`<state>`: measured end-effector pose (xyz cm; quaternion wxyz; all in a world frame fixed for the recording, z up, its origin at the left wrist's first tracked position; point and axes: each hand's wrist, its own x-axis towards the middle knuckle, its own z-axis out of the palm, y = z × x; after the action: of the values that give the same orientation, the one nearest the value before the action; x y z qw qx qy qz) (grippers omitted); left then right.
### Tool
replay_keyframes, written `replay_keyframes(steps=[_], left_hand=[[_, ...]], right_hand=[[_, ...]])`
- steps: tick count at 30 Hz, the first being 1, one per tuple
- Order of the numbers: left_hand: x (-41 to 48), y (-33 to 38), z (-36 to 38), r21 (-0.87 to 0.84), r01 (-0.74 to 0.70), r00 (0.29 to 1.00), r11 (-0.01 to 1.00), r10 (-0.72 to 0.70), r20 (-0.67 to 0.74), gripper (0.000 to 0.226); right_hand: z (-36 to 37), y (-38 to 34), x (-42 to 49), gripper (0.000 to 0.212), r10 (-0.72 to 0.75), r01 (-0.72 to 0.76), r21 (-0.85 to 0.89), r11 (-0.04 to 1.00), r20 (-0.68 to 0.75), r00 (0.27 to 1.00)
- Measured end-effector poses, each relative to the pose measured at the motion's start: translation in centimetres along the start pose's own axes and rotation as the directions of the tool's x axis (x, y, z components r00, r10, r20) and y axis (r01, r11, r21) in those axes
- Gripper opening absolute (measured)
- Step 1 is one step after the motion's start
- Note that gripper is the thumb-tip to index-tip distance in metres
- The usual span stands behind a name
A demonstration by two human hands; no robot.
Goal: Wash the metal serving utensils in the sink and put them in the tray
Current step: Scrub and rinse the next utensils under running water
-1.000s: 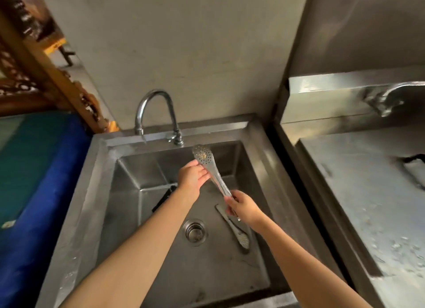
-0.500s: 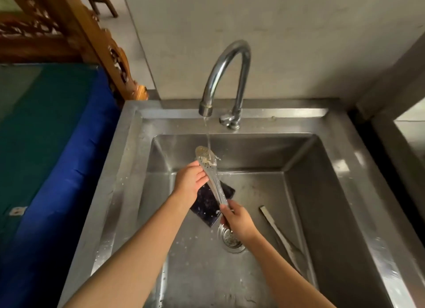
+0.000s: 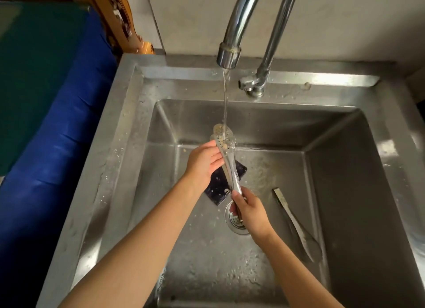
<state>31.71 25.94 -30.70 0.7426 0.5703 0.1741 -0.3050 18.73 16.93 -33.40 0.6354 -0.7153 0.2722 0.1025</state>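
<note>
A pair of perforated metal serving tongs (image 3: 226, 156) is held upright over the steel sink (image 3: 128, 133), its slotted head under the running water from the tap (image 3: 232, 39). My right hand (image 3: 249, 212) grips the handle end above the drain (image 3: 234, 220). My left hand (image 3: 204, 163) presses its fingers against the left side of the tongs just below the head. A second metal utensil (image 3: 296, 225) lies flat on the sink floor at the right. No tray is in view.
A dark scouring pad (image 3: 218, 188) lies on the sink floor behind the held tongs. A blue and green surface (image 3: 46, 101) borders the sink on the left, with carved wooden furniture (image 3: 115, 20) at the back left. The wall stands right behind the tap.
The view has moved closer and down over the sink. Water now runs onto the tongs' head, and both hands keep hold of the tongs under the stream.
</note>
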Motion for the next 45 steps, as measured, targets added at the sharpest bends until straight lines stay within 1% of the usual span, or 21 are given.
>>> replay_keyframes(steps=[2,4,6,9,11,15,19,24,28,30,33,35,37,39,41,43,45], left_hand=[[-0.1,-0.6,0.1,-0.006,0.015,1.0,1.0,-0.015,-0.006,0.041],[-0.3,-1.2,0.4,-0.01,0.033,0.999,0.999,-0.033,-0.005,0.041],[-0.3,-1.5,0.7,-0.012,0.046,0.999,0.999,-0.046,-0.013,0.039],[0.1,-1.7,0.8,-0.064,0.07,0.996,0.995,-0.074,-0.048,0.045],[0.2,-1.6,0.8,-0.09,0.077,0.995,0.993,-0.083,-0.063,0.046],[0.3,-1.2,0.6,-0.118,0.095,0.994,0.988,-0.101,-0.05,0.046],[0.0,-0.5,0.7,-0.118,0.122,0.991,0.986,-0.126,-0.034,0.043],[-0.5,0.1,0.2,-0.106,0.148,0.988,0.983,-0.152,-0.028,0.038],[-0.7,0.4,-0.1,-0.135,0.143,0.989,0.98,-0.145,0.0,0.037],[-0.9,0.7,-0.2,-0.141,0.146,0.989,0.979,-0.147,0.003,0.033],[-1.3,0.9,-0.1,-0.129,0.142,0.99,0.981,-0.144,-0.002,0.026],[-1.6,1.0,0.2,-0.136,0.133,0.99,0.982,-0.138,-0.029,0.024],[-2.1,1.2,0.6,-0.133,0.127,0.991,0.983,-0.13,-0.018,0.022],[-2.6,1.3,1.2,-0.092,0.12,0.992,0.988,-0.122,-0.012,0.028],[-2.9,1.5,1.7,-0.057,0.11,0.993,0.992,-0.112,-0.039,0.034],[-3.0,1.7,2.0,-0.038,0.101,0.992,0.994,-0.103,-0.073,0.037],[-3.0,2.0,2.1,-0.028,0.095,0.992,0.995,-0.097,-0.078,0.038]], right_hand=[[-0.1,0.0,-0.7,0.025,0.008,-0.008,-0.009,1.0,-0.021,1.0],[-0.2,-0.1,-1.4,0.022,0.001,-0.002,-0.04,0.999,-0.041,0.999],[-0.2,-0.6,-1.7,0.015,-0.007,0.006,-0.04,0.999,-0.034,0.999],[-0.2,-1.9,-1.9,0.017,0.013,-0.013,-0.003,1.0,-0.009,1.0],[-0.2,-2.9,-2.0,0.018,0.051,-0.051,0.018,0.999,-0.006,0.999],[0.0,-5.1,-2.0,0.028,0.14,-0.138,0.088,0.987,-0.024,0.99],[0.5,-7.2,-1.5,0.023,0.246,-0.241,0.167,0.956,-0.01,0.969],[0.6,-9.4,-0.9,0.02,0.366,-0.374,0.252,0.893,0.079,0.927],[0.4,-11.0,-0.5,0.022,0.413,-0.435,0.332,0.837,0.137,0.9],[0.3,-11.5,-0.5,0.024,0.431,-0.458,0.387,0.8,0.16,0.888],[0.1,-11.9,-0.6,0.024,0.432,-0.474,0.454,0.754,0.199,0.879],[-0.3,-11.7,-0.7,0.023,0.421,-0.472,0.506,0.722,0.22,0.88],[-0.7,-11.4,-0.9,0.019,0.412,-0.479,0.579,0.66,0.254,0.875],[-1.2,-10.9,-1.2,0.02,0.395,-0.481,0.659,0.579,0.29,0.872],[-1.5,-10.6,-1.5,0.026,0.389,-0.475,0.718,0.509,0.301,0.871],[-1.5,-10.5,-1.6,0.028,0.382,-0.466,0.754,0.463,0.304,0.872],[-1.5,-10.9,-1.5,0.023,0.367,-0.456,0.77,0.445,0.307,0.878]])
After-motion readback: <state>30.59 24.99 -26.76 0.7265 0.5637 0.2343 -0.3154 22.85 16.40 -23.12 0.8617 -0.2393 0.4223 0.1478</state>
